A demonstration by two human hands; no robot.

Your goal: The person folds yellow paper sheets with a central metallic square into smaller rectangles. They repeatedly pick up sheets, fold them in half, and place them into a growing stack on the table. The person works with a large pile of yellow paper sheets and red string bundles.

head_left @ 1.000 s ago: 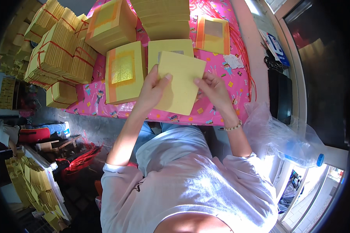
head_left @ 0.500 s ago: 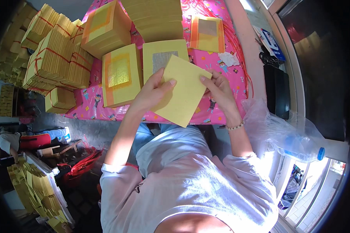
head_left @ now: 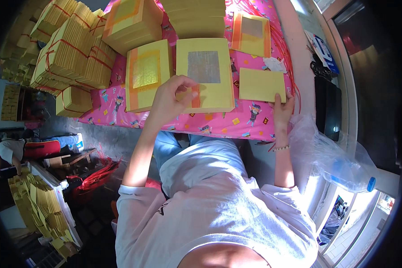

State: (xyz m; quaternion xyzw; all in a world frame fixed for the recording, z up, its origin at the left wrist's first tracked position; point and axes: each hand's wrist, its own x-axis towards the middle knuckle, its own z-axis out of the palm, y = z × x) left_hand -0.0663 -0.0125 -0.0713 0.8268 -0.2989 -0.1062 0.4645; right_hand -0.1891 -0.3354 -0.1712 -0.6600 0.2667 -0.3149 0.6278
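A plain yellow paper sheet [head_left: 261, 85] lies at the right of the pink-covered table. My right hand [head_left: 283, 110] grips its near right corner, thumb on top and fingers under the edge. My left hand [head_left: 173, 99] hovers over the left edge of a yellow paper stack [head_left: 225, 91] topped with a silver square. Its fingers are bent, with a gap between thumb and forefinger and nothing seen between them. Just left of it stands another stack [head_left: 133, 91], with a gold square and an orange border on top.
Taller yellow stacks [head_left: 201, 20] rise behind, and red-tied bundles [head_left: 60, 58] fill the left. A sheet with a silver square [head_left: 250, 42] lies at the back right beside red cords [head_left: 286, 58] and crumpled white tissue [head_left: 274, 64]. A clear plastic bag [head_left: 319, 147] hangs at right. Another person [head_left: 11, 152] is at far left.
The plain yellow sheet went from between both hands to the table at right, still in my right hand. My left hand let go of it and is now over the silver-topped stack's left edge.
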